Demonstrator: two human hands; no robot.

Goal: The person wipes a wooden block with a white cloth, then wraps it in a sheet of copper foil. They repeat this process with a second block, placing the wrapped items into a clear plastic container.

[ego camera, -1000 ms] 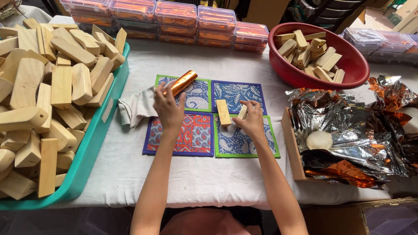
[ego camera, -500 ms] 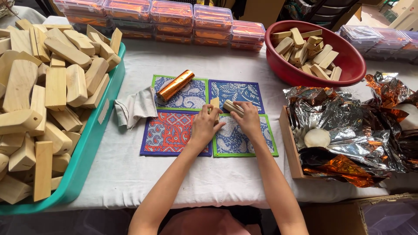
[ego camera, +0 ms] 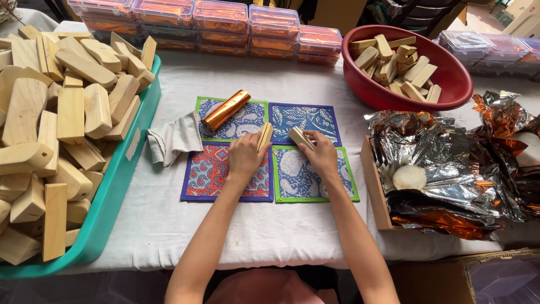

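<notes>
Now wood block (ego camera: pixel 264 136) in left hand (ego camera: pixel 243 157).

view: just one, head-worn
facing: steeply down and forward over the white-clothed table (ego camera: pixel 247 225)
distance: pretty close, arm's reach
frame: teal tray (ego camera: pixel 121 186) left, red basin (ego camera: pixel 450 93) far right

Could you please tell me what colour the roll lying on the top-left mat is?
The roll is shiny copper-orange foil, seen in the head view.
</notes>
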